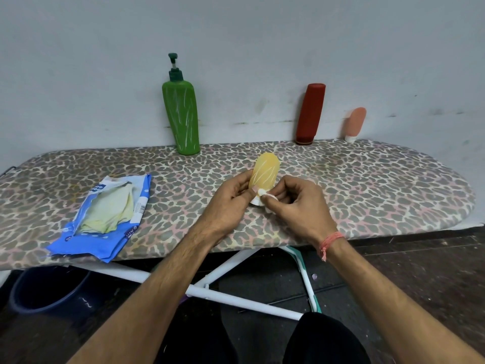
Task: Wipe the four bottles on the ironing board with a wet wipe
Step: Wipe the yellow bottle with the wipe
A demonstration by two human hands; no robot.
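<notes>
My left hand (231, 203) grips a small yellow bottle (264, 170) above the middle of the leopard-print ironing board (367, 185), cap end toward me. My right hand (296, 203) pinches a small white wet wipe (263, 193) against the bottle's lower end by its white cap. A tall green pump bottle (183, 116) stands at the board's far edge against the wall. Right of it a red bottle (309, 114) and a small pink bottle (354, 124) stand cap-down, leaning on the wall.
An opened blue wet-wipe pack (105, 222) lies on the board's left part. Under the board are its white legs (236, 298) and a dark blue bucket (47, 290) on the floor at the left. The grey wall runs right behind the board.
</notes>
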